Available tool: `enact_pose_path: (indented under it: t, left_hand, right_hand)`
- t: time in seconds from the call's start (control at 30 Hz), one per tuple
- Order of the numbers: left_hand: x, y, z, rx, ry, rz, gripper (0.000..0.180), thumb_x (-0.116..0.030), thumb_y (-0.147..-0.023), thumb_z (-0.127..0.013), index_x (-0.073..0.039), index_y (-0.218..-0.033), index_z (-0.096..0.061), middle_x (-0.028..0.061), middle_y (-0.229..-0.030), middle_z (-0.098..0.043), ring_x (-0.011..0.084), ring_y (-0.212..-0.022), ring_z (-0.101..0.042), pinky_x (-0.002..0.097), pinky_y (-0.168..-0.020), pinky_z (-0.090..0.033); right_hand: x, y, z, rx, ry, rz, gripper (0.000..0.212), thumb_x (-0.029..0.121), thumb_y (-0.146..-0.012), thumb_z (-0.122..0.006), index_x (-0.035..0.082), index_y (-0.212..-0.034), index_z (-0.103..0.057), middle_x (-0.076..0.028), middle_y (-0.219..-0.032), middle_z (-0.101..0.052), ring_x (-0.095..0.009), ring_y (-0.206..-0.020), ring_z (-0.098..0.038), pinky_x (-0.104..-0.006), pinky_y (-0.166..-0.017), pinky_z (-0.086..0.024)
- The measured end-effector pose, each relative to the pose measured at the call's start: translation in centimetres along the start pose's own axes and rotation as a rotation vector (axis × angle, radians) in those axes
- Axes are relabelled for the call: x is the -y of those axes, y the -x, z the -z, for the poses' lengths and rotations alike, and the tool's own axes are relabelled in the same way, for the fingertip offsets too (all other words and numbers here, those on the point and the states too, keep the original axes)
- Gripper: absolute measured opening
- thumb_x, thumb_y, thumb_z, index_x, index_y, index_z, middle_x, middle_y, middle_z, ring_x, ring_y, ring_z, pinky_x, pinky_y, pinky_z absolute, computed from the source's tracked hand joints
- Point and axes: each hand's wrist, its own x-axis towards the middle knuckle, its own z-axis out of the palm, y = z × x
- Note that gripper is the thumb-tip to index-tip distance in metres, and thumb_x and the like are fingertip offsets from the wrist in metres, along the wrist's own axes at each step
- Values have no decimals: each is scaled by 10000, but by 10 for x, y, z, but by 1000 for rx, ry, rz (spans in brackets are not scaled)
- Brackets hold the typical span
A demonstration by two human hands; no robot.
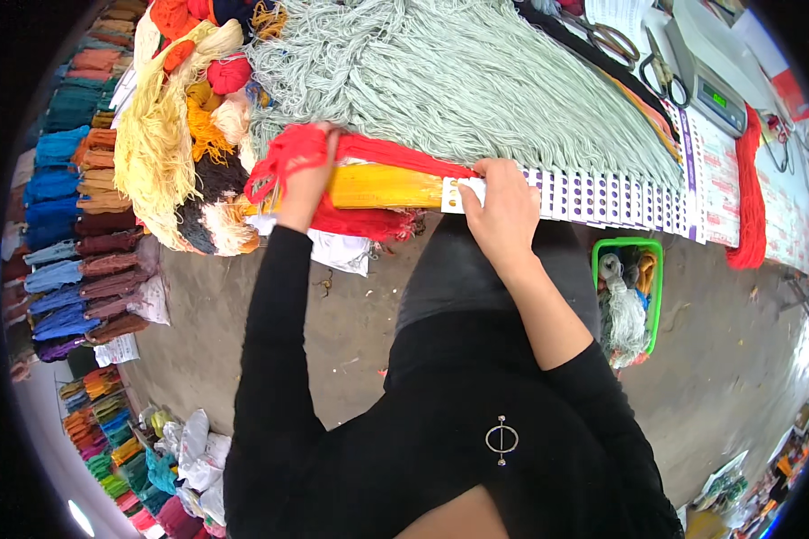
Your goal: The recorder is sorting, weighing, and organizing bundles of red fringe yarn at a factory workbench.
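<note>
A bundle of red yarn [395, 154] stretches from left to right along the table's near edge. My left hand [307, 180] is closed on its looped left part, and the fingers are partly hidden and a little blurred. My right hand [502, 211] pinches a white punched card [452, 193] at the bundle's right end. Beneath the red strands lies a flat length of yellow yarn [382, 187]. To the right of my right hand, a row of overlapping white cards with punched holes [602, 198] holds the ends of many pale grey-green threads [476, 81].
Cream yarn skeins [166, 135] pile up at the left. Scissors [661, 72], a digital scale [710, 94] and a red skein [751, 193] lie at the right. A green basket [656, 296] of yarn scraps stands on the floor. Coloured skeins [58, 193] line the left wall.
</note>
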Motion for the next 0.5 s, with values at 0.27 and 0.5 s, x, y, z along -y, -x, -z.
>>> enact_pose_path:
  t: [0.27,0.5]
  left_hand:
    - [30,-5,14,-126,146,90,241,-231,-896,-505,-38,-969,-630,144,-859,-636,295,-805,-606,383,-699,-464]
    - [-91,57,91,-4,1964,608,493,-402,-958,-369,-7,-1234,-475,-8,-774,-504,69,-518,-354,217,-483,-283]
  right_hand:
    - [-9,2,8,48,-247,-65,291,186,-738,-675,81,-975,-542,-60,-919,-566,-247,-825,-556,-373,-711,-378]
    - [-5,5,30,27,-1078,-307,136,60,-878,-566,16,-1001,-529,8,-827,-528,-34,-687,-460,-178,-617,-398]
